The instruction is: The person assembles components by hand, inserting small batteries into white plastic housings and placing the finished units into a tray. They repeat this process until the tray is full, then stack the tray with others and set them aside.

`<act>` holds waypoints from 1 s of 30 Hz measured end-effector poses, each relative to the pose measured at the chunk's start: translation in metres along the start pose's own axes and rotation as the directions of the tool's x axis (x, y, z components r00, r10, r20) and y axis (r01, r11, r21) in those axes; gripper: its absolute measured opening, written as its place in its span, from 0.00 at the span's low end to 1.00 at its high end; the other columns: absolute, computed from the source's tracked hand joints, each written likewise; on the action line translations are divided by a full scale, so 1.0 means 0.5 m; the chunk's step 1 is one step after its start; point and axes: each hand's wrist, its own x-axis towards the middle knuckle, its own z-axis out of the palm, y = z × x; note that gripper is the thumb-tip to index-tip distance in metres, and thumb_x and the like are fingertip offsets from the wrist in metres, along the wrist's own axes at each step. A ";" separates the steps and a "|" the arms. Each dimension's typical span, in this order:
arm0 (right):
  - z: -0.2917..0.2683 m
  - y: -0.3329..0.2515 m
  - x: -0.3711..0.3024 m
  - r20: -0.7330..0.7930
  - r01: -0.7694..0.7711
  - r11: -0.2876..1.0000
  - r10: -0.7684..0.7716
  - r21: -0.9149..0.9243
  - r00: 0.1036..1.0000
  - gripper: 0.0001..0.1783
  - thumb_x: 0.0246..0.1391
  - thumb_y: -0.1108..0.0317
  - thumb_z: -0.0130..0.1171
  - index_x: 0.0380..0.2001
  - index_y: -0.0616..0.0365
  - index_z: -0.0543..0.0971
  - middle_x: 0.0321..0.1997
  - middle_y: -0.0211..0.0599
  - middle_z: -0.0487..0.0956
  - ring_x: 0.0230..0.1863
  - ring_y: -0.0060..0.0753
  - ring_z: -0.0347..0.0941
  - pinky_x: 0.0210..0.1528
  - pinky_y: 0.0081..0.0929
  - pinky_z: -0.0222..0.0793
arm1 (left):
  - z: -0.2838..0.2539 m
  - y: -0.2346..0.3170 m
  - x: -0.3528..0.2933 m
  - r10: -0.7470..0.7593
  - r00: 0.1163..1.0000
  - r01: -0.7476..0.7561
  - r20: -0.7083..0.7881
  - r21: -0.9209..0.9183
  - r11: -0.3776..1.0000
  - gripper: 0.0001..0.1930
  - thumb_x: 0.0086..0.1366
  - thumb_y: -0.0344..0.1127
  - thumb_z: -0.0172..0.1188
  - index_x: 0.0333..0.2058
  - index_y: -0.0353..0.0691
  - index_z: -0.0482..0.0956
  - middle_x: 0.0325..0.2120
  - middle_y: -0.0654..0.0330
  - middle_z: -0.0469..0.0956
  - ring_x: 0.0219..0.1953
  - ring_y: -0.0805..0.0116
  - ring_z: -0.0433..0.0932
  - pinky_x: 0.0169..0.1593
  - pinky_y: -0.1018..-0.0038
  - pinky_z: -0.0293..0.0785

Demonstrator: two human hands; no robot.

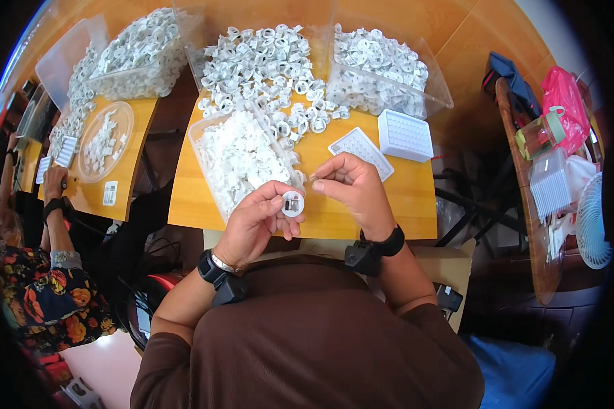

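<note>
My left hand (256, 215) grips a small round white plastic part (294, 204) between thumb and fingers, and a dark and metallic piece shows at its middle. Just to the right, my right hand (355, 187) is pinched, thumb against fingertips, a short gap away from the part. Whatever lies between those fingertips is too small to make out. Both hands are above the near edge of the wooden table (389, 218). Beyond my left hand, a clear bin (204, 167) is heaped with small white plastic pieces.
Round white parts (259, 65) lie piled at the back, beside a full clear bin (389, 82). A white perforated tray (361, 151) and a white tray block (405, 135) sit at right. On the left, a co-worker's hand (54, 183) rests by another table (133, 146).
</note>
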 end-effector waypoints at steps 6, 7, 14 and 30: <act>0.035 -0.015 -0.039 0.057 0.395 0.766 -0.427 -0.507 0.902 0.08 0.48 0.81 0.60 0.34 0.62 0.79 0.30 0.34 0.81 0.32 0.23 0.77 0.36 0.21 0.71 | 0.004 -0.006 0.005 0.020 0.999 -0.018 -0.042 0.035 0.999 0.16 0.67 0.42 0.50 0.45 0.33 0.69 0.32 0.54 0.77 0.29 0.69 0.78 0.31 0.78 0.75; 0.044 -0.007 -0.035 0.052 0.476 0.701 -0.534 -0.530 0.844 0.07 0.45 0.81 0.61 0.28 0.57 0.77 0.26 0.37 0.77 0.27 0.38 0.76 0.30 0.27 0.70 | 0.007 -0.007 0.006 0.024 0.998 -0.022 -0.055 0.046 0.999 0.16 0.67 0.41 0.50 0.45 0.33 0.69 0.32 0.54 0.77 0.29 0.69 0.78 0.32 0.78 0.75; 0.055 -0.004 -0.037 0.169 0.556 0.517 -0.615 -0.651 0.770 0.12 0.41 0.83 0.59 0.30 0.57 0.75 0.26 0.36 0.76 0.29 0.41 0.74 0.29 0.33 0.69 | 0.013 -0.009 0.008 0.011 0.995 -0.004 -0.104 0.075 0.997 0.15 0.68 0.39 0.48 0.44 0.32 0.69 0.30 0.57 0.76 0.28 0.71 0.76 0.32 0.78 0.72; 0.042 -0.021 -0.038 0.189 0.437 0.635 -0.421 -0.637 0.887 0.05 0.45 0.79 0.60 0.28 0.61 0.75 0.25 0.37 0.75 0.27 0.36 0.75 0.29 0.29 0.70 | 0.020 -0.005 -0.001 -0.017 0.993 0.036 -0.115 0.172 0.984 0.13 0.70 0.37 0.47 0.44 0.34 0.71 0.31 0.60 0.76 0.29 0.74 0.75 0.33 0.80 0.71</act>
